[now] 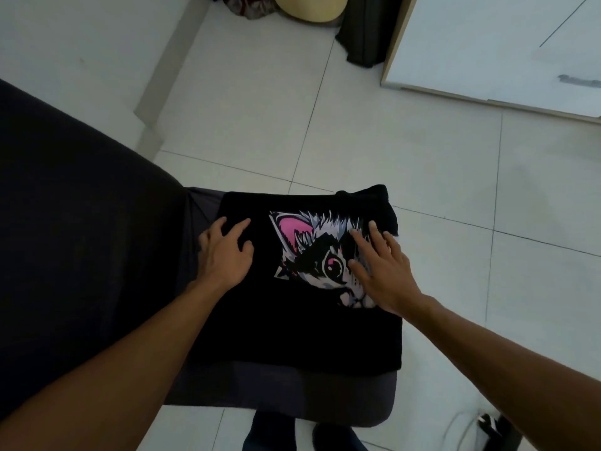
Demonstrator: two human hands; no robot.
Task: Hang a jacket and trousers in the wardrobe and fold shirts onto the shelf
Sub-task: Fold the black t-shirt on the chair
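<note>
With fingers spread flat, my left hand (226, 252) and right hand (383, 271) press the folded black cat-print cotton shirt (305, 327) at frame centre, long axis running toward me, directly beneath both palms.

No readable text anywhere.

Colour notes from my feed: shirt (292, 327) black, cat print (320, 255) white and grey with pink ear, pink in eye. Seat (279, 392) under it dark grey, maybe charcoal, light too dim for me to call. Floor tiles (422, 164) white, thin grey grout lines. Round thing (309, 9) at top pale yellow. Board (487, 43) at right white, tan edge, dark grey smudge.
</note>
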